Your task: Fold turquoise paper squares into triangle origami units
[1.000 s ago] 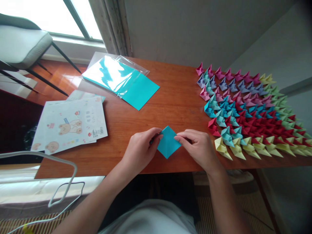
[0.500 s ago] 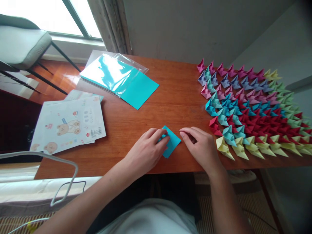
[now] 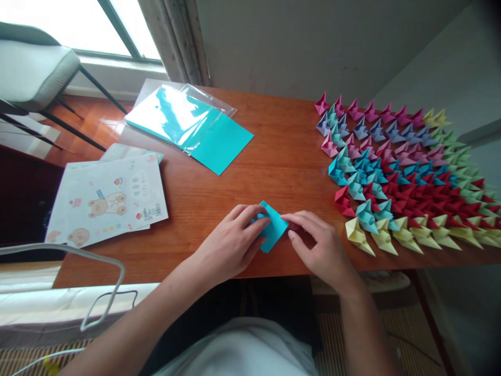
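A small folded square of blue origami paper [image 3: 275, 225] lies on the wooden table close to its front edge, one corner pointing right. My left hand [image 3: 240, 236] covers its left side, fingers curled and pressing on it. From the right, my right hand [image 3: 315, 239] has its index fingertip on the paper's right corner. The thumb sits just below that corner, and my other right fingers are curled in. What lies under the left fingers is hidden.
Rows of folded paper figures [image 3: 407, 172] in several colours cover the table's right side. A stack of blue sheets [image 3: 227, 141] lies partly in a clear plastic sleeve at back left. Bear-printed packets [image 3: 113, 198] lie at the left. A white cable [image 3: 121, 271] loops by the front-left corner.
My right hand has moved left onto the paper's right corner, and its thumb and index finger have parted. The left hand still holds the paper, its fingers slightly shifted.
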`<state>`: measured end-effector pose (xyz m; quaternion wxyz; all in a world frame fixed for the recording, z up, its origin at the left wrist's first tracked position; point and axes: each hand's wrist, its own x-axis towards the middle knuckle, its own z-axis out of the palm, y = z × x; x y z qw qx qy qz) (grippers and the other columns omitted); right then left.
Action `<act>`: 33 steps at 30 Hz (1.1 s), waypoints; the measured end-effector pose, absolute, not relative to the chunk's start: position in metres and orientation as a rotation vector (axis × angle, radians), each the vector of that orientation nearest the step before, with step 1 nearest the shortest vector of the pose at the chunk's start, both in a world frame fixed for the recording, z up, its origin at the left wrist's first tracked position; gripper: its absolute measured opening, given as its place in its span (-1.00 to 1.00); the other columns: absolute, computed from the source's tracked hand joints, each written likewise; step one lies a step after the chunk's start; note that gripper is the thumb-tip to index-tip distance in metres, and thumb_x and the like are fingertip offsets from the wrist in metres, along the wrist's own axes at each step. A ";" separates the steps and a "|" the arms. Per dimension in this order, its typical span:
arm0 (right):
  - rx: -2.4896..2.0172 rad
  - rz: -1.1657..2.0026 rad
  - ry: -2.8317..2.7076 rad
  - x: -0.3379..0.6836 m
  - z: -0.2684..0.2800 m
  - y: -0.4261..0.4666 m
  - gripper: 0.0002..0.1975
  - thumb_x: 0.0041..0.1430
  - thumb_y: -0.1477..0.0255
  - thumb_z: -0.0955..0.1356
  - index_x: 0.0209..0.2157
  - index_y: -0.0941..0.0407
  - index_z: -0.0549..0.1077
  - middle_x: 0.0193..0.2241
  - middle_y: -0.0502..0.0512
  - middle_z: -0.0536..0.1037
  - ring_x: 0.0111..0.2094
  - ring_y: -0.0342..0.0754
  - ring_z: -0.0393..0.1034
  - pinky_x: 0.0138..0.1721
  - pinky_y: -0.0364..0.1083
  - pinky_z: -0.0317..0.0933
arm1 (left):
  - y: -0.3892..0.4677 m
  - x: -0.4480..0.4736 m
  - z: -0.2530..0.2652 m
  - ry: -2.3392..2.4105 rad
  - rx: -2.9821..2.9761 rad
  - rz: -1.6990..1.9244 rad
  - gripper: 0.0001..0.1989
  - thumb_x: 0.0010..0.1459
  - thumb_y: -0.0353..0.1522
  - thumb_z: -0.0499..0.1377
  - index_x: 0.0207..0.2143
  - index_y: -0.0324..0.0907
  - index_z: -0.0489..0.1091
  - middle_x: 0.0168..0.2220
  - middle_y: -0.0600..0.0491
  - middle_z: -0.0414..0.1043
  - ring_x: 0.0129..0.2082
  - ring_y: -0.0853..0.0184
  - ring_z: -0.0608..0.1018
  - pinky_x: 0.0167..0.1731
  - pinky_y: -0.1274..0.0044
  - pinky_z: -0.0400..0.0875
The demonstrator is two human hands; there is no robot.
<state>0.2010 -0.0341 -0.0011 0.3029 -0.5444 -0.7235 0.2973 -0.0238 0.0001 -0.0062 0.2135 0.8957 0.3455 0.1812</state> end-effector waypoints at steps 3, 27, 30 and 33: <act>-1.411 0.720 -1.949 0.200 -0.005 -0.035 -0.71 0.29 0.58 0.28 -0.05 0.01 0.51 -0.17 0.09 0.55 -0.12 0.01 0.44 -0.06 0.01 0.36 | 0.000 -0.025 -0.006 0.957 2.470 0.535 -0.70 0.32 -0.46 0.05 0.07 -0.20 0.38 0.11 -0.14 0.38 0.06 0.13 0.42 0.09 0.28 0.41; -1.443 0.579 -1.951 0.196 -0.008 -0.025 -0.84 0.29 0.47 0.38 -0.22 -0.03 0.63 -0.20 0.10 0.56 -0.12 0.03 0.41 -0.05 0.06 0.37 | -0.001 -0.022 -0.010 0.972 2.438 0.657 -0.82 0.31 -0.33 0.16 -0.07 -0.16 0.47 0.00 -0.07 0.51 -0.09 0.21 0.50 -0.03 0.35 0.46; -1.450 0.606 -1.959 0.196 -0.006 -0.023 -0.85 0.29 0.46 0.38 -0.24 -0.02 0.63 -0.21 0.09 0.57 -0.13 0.03 0.41 -0.06 0.05 0.36 | -0.001 -0.018 -0.013 1.007 2.500 0.666 -0.83 0.33 -0.34 0.13 -0.13 -0.17 0.49 -0.08 -0.03 0.56 -0.17 0.25 0.51 -0.11 0.39 0.47; -1.453 0.607 -1.968 0.196 -0.004 -0.023 -0.86 0.30 0.46 0.38 -0.24 0.01 0.62 -0.21 0.09 0.57 -0.14 0.03 0.42 -0.07 0.04 0.35 | 0.000 -0.015 -0.012 1.043 2.519 0.661 -0.81 0.35 -0.32 0.10 -0.17 -0.17 0.50 -0.14 0.00 0.58 -0.21 0.26 0.52 -0.15 0.42 0.46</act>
